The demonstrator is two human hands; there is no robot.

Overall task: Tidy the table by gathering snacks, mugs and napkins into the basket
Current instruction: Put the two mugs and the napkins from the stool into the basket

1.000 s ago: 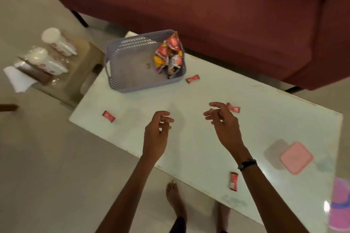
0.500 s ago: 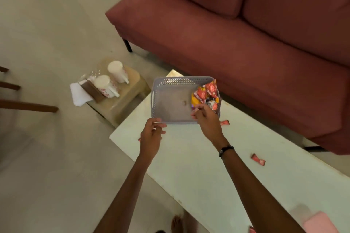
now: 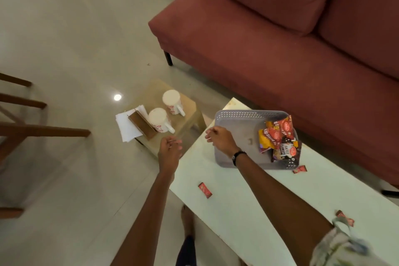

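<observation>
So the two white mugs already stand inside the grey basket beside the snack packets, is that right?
Not quite. The head view shows the two white mugs on the small side table, outside the grey basket. Only the snack packets are in it.

Basket (image 3: 237,114) sat at the far left end of the surface (image 3: 248,211), snack packets (image 3: 278,138) stacked against its right wall. Three small wrapped sweets lay on the surface: one (image 3: 299,169) just before the basket's right corner, one (image 3: 205,189) nearer, one (image 3: 345,217) further right. Left of the surface, a low stool (image 3: 187,103) carried two mugs (image 3: 171,101) (image 3: 159,120), with napkins (image 3: 127,125) at their left. Sofa (image 3: 280,49) stood behind.
</observation>
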